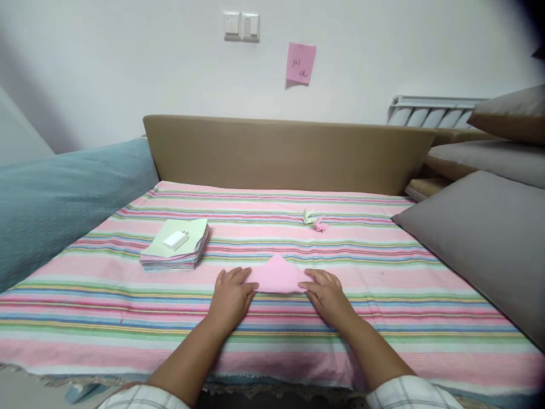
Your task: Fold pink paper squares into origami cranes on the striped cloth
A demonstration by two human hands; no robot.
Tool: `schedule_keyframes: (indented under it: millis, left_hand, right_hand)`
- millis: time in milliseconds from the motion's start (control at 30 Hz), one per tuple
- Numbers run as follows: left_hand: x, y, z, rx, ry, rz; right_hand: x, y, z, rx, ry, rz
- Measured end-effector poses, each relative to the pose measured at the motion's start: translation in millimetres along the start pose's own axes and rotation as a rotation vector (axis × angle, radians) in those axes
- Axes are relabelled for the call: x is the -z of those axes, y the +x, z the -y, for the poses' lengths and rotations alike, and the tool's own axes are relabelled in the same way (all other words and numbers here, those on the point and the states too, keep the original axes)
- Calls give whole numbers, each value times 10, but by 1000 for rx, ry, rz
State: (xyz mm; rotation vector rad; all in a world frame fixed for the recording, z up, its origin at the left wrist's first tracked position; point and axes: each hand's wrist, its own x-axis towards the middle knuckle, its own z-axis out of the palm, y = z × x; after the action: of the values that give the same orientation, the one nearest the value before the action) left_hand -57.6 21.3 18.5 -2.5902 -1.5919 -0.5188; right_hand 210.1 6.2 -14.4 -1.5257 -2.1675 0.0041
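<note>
A folded pink paper (277, 277) lies on the striped bedsheet (383, 295), its point facing away from me. My left hand (230, 296) rests flat on the sheet with its fingertips pressing the paper's left corner. My right hand (327, 292) lies flat as well, fingers on the paper's right corner. Both hands have their fingers stretched out and hold nothing.
A stack of coloured paper sheets (176, 253) with a small white charger (175, 240) on top sits to the left. Two small folded paper figures (314, 220) lie further back. A blue blanket (63, 199) lies left, grey cushions (485, 238) right, and a brown headboard (281, 150) behind.
</note>
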Motion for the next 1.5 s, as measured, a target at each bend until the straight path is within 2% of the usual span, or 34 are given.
schedule_keyframes:
  millis: [167, 333, 600, 867, 1433, 1500]
  left_hand:
    - [-4, 13, 35, 31, -47, 7]
    - [36, 56, 66, 89, -91, 38]
    - [74, 90, 83, 147, -133, 7]
    - [55, 79, 58, 151, -130, 13]
    - [23, 81, 8, 126, -60, -15]
    - [-10, 71, -21, 84, -38, -44]
  right_hand:
    - [44, -4, 0, -28, 58, 48]
    - [95, 30, 18, -156, 147, 113]
    - [104, 72, 19, -248, 178, 98]
    - [109, 83, 37, -312, 170, 90]
    - [26, 85, 22, -312, 112, 53]
    - [17, 84, 18, -309, 114, 45]
